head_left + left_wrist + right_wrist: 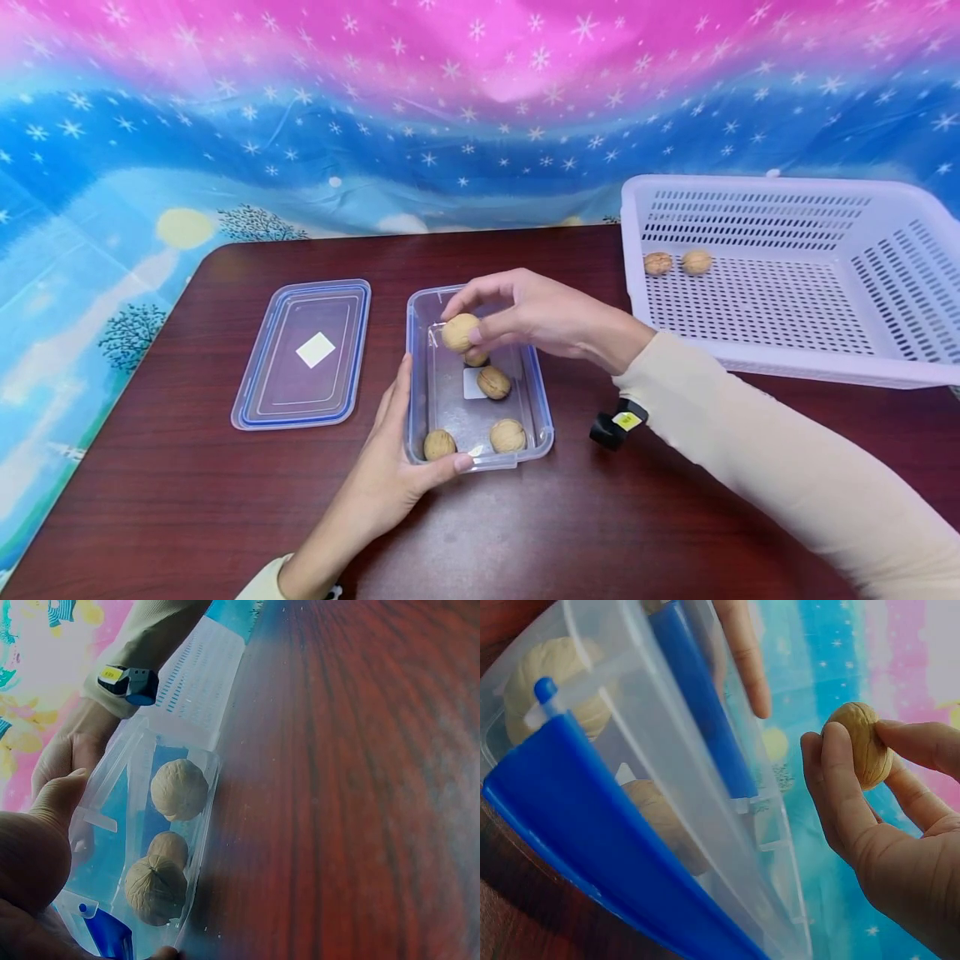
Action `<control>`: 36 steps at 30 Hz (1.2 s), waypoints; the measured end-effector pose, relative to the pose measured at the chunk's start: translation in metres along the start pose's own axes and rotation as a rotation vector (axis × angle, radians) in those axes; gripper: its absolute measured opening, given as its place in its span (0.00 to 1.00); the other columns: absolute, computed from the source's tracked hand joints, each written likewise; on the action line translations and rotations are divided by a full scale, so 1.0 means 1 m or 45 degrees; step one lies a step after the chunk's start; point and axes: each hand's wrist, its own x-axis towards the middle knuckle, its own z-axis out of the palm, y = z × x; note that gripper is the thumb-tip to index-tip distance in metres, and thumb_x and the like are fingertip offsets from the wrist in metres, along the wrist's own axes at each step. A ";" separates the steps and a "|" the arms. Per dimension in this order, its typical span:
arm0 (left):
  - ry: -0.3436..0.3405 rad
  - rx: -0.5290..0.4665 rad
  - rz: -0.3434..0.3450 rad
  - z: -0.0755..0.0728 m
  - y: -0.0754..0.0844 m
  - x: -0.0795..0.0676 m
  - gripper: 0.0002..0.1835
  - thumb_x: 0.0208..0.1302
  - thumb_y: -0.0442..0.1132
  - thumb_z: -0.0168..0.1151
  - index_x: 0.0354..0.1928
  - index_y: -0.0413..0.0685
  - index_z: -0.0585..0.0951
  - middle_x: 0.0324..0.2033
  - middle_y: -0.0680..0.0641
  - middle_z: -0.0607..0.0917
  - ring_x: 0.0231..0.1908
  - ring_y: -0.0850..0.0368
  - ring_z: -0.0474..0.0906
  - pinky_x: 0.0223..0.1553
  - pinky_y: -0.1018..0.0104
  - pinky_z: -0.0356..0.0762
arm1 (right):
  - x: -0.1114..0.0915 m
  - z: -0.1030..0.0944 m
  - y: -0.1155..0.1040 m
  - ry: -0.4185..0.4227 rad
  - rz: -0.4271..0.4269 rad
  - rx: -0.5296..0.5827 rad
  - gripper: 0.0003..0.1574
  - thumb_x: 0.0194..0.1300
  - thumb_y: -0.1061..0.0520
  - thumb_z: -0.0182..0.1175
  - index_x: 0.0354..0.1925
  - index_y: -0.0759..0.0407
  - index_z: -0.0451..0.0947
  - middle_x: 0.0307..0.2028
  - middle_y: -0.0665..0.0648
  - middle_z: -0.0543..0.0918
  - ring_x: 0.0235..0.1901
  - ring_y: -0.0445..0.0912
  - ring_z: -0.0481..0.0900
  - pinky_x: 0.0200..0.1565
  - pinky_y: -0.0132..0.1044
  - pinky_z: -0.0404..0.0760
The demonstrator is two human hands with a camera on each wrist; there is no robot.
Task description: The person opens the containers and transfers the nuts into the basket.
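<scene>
Between the thumb and fingers of my right hand (551, 321) is a walnut (461, 333), pinched above the far half of a clear plastic container (550, 417). The right wrist view shows this walnut (862, 746) at the fingertips, higher than the container's rim. With my left hand (393, 467) I grip the container's near left corner, thumb at the front rim and fingers along the left side. Inside, one walnut (439, 444) sits in the near left corner and another (507, 436) at the near right. A third (494, 383) lies mid-container, with one more partly hidden behind the held walnut.
A clear lid (303, 350) with a blue seal and a white label lies on the dark wooden table (187, 467), left of the container. At the right stands a white perforated basket (780, 308) with two walnuts (696, 262) inside. A patterned cloth (450, 167) hangs behind.
</scene>
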 end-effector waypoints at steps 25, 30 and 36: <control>-0.004 -0.007 0.011 0.000 0.003 -0.002 0.71 0.52 0.52 0.83 0.85 0.70 0.39 0.83 0.45 0.50 0.80 0.41 0.52 0.76 0.34 0.52 | -0.079 -0.077 -0.041 0.253 -0.139 0.066 0.19 0.71 0.73 0.60 0.57 0.64 0.83 0.55 0.62 0.84 0.51 0.53 0.87 0.57 0.42 0.86; -0.004 -0.009 0.006 0.000 0.003 -0.002 0.71 0.52 0.52 0.84 0.85 0.70 0.39 0.83 0.45 0.49 0.80 0.42 0.52 0.77 0.35 0.52 | -0.095 -0.115 -0.043 0.258 -0.168 0.159 0.21 0.74 0.74 0.54 0.60 0.64 0.82 0.55 0.62 0.85 0.52 0.54 0.89 0.54 0.40 0.87; 0.003 -0.016 -0.001 0.000 0.002 -0.002 0.71 0.51 0.51 0.84 0.85 0.72 0.39 0.83 0.48 0.49 0.80 0.44 0.51 0.77 0.37 0.52 | -0.110 -0.151 -0.042 0.362 -0.173 0.136 0.24 0.75 0.75 0.52 0.63 0.64 0.80 0.55 0.59 0.86 0.52 0.52 0.88 0.54 0.38 0.86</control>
